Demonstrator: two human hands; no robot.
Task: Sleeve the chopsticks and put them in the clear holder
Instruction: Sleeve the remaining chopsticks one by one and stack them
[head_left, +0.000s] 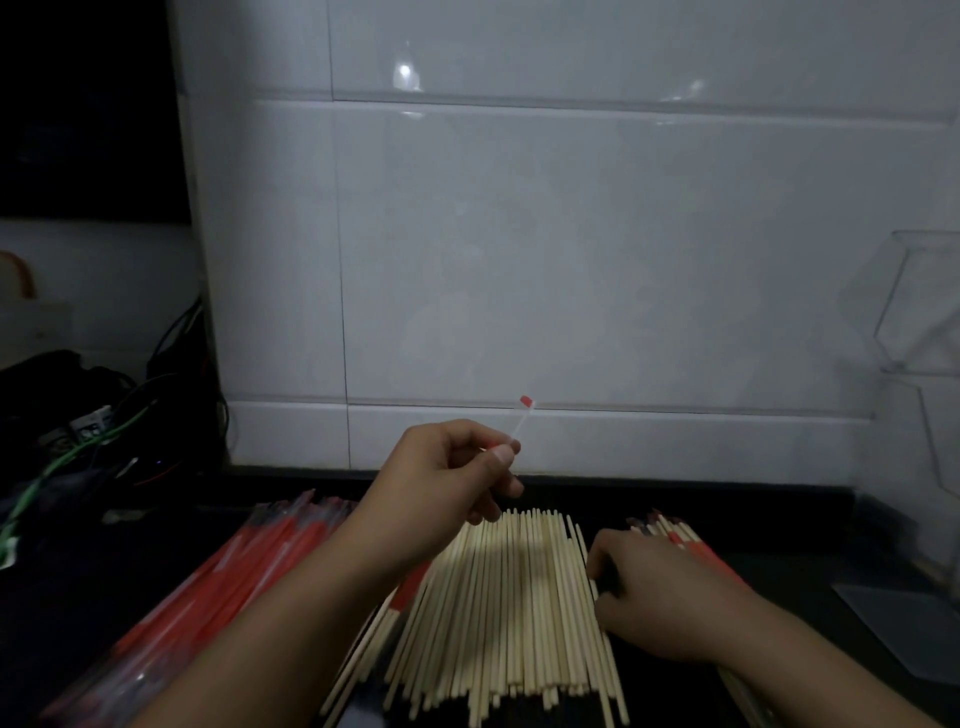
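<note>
A wide pile of bare wooden chopsticks (514, 613) lies on the dark counter in front of me. My left hand (447, 478) is raised above its far end, pinching a thin clear sleeve with a red tip (522, 418) that points up and to the right. My right hand (660, 587) rests palm down on the right edge of the pile, fingers curled onto the sticks. Red-and-clear empty sleeves (249, 566) lie stacked at the left. Sleeved chopsticks (680, 535) show just beyond my right hand. The clear holder (924, 312) stands at the far right against the wall.
A white tiled wall (519, 234) rises straight behind the counter. Dark cables and a green wire (78, 447) are tangled at the left. A clear flat plastic piece (904, 618) lies on the counter at the right.
</note>
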